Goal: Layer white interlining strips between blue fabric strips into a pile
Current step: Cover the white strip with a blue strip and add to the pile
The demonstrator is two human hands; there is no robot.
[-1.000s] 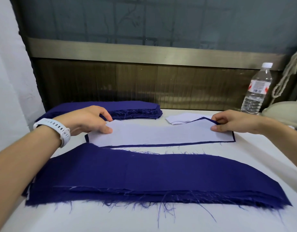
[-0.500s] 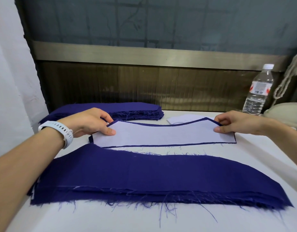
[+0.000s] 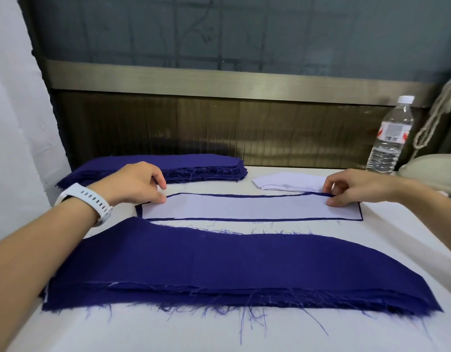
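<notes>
Left hand and right hand pinch the ends of the long white interlining strip.
It lies mid-table on a dark blue fabric strip, perhaps pinched too; even the blue margin before releasing.

One wide-angle camera, worn on the person's head, looks forward and down across the white worktop from its near edge, close above it, facing the panelled wall behind.
</notes>
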